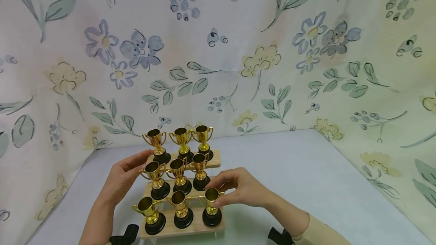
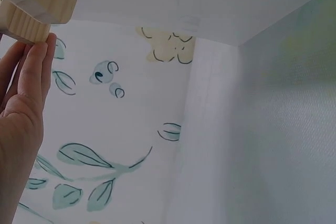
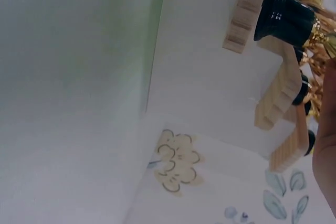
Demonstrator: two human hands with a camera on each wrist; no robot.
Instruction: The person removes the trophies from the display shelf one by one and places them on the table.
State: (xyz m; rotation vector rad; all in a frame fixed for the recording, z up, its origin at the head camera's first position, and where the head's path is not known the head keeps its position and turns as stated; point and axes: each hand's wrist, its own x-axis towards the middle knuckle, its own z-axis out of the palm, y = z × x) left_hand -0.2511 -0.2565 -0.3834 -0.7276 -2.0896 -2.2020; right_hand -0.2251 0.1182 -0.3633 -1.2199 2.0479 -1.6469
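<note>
A stepped wooden display stand [image 1: 184, 231] holds small gold trophy cups with black bases, three to each of its three tiers. My right hand [image 1: 240, 188] pinches the cup of the front-row right trophy [image 1: 212, 207] between thumb and fingers; its black base sits on the lowest board. In the right wrist view, that trophy's black base [image 3: 286, 17] stands against the board's end. At the stand's left side, my left hand [image 1: 124, 175] has its fingers stretched out to the top board. Its fingertips touch the board's wooden end [image 2: 26, 22] in the left wrist view.
The stand is on a white-covered table [image 1: 272, 162]. Behind and at both sides hangs a floral cloth [image 1: 218, 52]. Trophies stand close together on the tiers, such as the back-left trophy [image 1: 156, 141] and the front-left trophy [image 1: 150, 214]. Dark wrist straps show on both arms.
</note>
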